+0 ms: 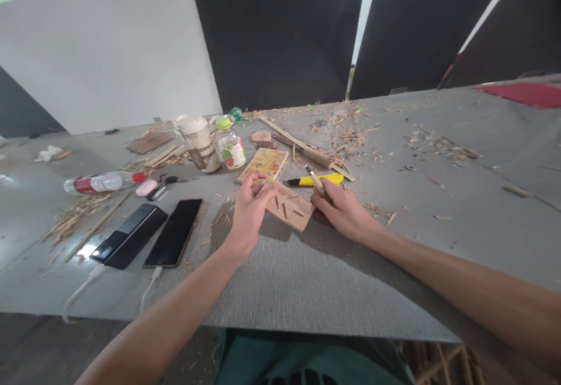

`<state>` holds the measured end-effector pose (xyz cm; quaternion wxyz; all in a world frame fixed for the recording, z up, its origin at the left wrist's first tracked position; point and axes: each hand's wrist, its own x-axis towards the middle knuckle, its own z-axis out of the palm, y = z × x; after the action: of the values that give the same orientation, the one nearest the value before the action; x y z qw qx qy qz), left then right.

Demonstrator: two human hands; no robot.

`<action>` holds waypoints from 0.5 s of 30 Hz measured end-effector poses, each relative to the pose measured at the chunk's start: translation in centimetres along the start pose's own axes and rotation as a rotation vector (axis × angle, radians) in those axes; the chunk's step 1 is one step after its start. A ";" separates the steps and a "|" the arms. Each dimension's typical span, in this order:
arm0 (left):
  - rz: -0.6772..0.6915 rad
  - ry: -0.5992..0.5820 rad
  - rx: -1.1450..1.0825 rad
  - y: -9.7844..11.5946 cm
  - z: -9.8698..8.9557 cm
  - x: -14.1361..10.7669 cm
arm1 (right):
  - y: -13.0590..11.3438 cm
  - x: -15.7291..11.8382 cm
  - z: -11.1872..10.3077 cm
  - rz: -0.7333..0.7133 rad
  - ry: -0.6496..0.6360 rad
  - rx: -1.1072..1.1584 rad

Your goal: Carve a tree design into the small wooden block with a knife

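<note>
A small wooden board [294, 208] with several short dark grooves is tilted above the grey table. My left hand [250, 212] grips its left end, thumb on the top face. My right hand [344, 210] is closed around a light-handled carving tool [316, 181], whose metal end points up and away, and its fingers are at the board's right edge. Just behind the board lies a yellow and black cutter [326, 180]. A colourful patterned block [264, 165] rests behind my left hand.
A paper cup [200, 145], a green-capped bottle [230, 146] and a lying red-capped bottle [103, 182] stand or lie to the left. Two phones [174, 233] with cables are nearer. A wooden-handled tool [318, 157] and shavings lie behind; dark panels [280, 34] rise beyond.
</note>
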<state>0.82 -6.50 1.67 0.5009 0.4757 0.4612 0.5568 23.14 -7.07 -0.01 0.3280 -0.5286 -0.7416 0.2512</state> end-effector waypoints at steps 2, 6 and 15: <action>-0.010 -0.002 -0.008 0.0 -0.1 0.0 | 0.1 -0.1 0.1 0.009 -0.007 0.028; -0.014 0.011 0.008 -0.1 -0.3 0.0 | 0.0 0.0 0.2 0.031 -0.010 0.062; 0.011 0.040 0.015 -0.5 -0.4 0.3 | -0.5 0.0 0.0 0.024 -0.001 -0.026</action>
<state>0.44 -6.17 1.14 0.4847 0.4708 0.4728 0.5656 22.79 -7.22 0.38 0.3178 -0.5416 -0.7385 0.2456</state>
